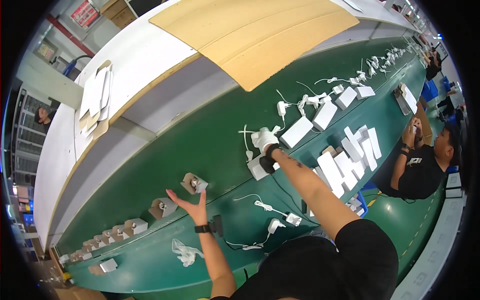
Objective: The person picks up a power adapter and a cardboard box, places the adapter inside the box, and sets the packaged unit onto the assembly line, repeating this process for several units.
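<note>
My left hand (192,205) is open, thumb and fingers spread, just below an open small box (194,184) with a pale item inside. Whether its fingertips touch that box I cannot tell. My right hand (264,140), in a white glove, is bent closed over the green belt. White cable (245,131) shows beside its fingers; what they hold is hidden. Just under the right wrist lies a closed white box (257,168). Between my forearms, nearer to me, two white plug chargers (293,219) with cords rest on the green surface.
Open boxes (134,226) line the belt to the left. White boxes (297,132) and corded chargers (283,107) run along it to the right. Several white boxes (331,172) stand beside my right arm. Cardboard (255,35) overhangs the shelf. A clear plastic bag (186,252) lies near my left forearm. A co-worker (422,167) sits at right.
</note>
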A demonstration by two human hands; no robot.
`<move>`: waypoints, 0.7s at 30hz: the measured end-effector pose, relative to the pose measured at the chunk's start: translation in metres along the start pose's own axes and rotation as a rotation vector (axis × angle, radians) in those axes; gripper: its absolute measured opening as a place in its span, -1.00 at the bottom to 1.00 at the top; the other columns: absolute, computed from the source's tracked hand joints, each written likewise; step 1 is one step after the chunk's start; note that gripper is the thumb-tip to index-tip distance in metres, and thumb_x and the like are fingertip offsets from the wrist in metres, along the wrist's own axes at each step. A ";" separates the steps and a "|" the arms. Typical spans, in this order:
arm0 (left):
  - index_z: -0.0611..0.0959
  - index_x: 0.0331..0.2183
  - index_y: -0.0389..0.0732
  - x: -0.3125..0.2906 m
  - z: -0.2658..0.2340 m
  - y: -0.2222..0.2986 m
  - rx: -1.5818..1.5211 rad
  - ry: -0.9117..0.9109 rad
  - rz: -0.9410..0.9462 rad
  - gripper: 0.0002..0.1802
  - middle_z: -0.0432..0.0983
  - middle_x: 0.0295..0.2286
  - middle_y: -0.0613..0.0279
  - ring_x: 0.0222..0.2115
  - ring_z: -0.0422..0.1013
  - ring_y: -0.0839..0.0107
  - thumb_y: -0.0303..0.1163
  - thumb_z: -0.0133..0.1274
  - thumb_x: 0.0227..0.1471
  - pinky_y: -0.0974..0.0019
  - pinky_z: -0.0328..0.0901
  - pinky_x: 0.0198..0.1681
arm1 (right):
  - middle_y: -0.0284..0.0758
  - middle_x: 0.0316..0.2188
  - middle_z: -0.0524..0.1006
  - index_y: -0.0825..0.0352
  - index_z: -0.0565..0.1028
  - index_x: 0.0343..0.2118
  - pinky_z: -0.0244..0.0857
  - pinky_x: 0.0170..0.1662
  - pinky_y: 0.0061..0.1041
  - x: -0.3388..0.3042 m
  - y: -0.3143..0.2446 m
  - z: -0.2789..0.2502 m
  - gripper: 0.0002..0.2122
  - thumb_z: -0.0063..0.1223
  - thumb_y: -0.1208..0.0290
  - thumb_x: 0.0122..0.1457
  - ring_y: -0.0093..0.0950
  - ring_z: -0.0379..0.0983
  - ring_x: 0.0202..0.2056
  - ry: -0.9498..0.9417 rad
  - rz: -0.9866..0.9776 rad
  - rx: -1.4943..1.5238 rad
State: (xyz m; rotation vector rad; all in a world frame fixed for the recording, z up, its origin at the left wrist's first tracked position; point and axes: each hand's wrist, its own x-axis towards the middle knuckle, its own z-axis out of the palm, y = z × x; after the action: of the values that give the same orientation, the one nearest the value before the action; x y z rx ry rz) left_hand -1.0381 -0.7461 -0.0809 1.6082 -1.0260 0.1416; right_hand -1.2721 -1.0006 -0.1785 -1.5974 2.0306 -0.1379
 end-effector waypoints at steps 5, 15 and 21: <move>0.30 0.03 -0.23 -0.049 -0.015 0.069 -0.449 -0.281 -0.309 -0.44 0.31 -0.03 0.06 -0.05 0.29 0.24 -0.35 0.07 0.00 0.27 0.22 -0.04 | -0.38 -0.35 0.49 0.21 0.41 -0.15 0.36 -0.35 -0.59 -0.046 0.037 -0.028 -0.76 0.02 0.30 0.13 -0.54 0.44 -0.32 -0.043 -0.714 0.982; 0.38 -0.02 -0.32 -0.105 0.073 0.125 -1.518 -0.838 -1.527 -0.37 0.44 -0.14 0.04 -0.13 0.38 0.27 0.05 -0.17 0.12 0.26 0.24 -0.07 | -0.34 -0.30 0.43 0.30 0.34 -0.06 0.32 -0.25 -0.54 -0.254 0.069 -0.116 -0.65 0.02 0.25 0.14 -0.52 0.40 -0.30 -0.849 -0.576 1.840; 0.38 0.00 -0.30 -0.107 0.083 0.093 -1.353 -0.651 -0.959 -0.44 0.44 -0.13 0.06 -0.22 0.41 0.39 -0.04 -0.24 0.18 0.34 0.26 -0.09 | -0.34 -0.18 0.43 0.31 0.35 -0.03 0.26 -0.10 -0.47 -0.299 0.099 -0.110 -0.61 0.02 0.24 0.13 -0.46 0.38 -0.16 -0.425 -0.736 1.085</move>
State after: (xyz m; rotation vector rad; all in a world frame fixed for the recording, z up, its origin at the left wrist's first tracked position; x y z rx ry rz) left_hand -1.2007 -0.7544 -0.1027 0.6590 -0.4234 -1.4818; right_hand -1.3667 -0.7226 -0.0197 -1.3411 0.6889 -0.8984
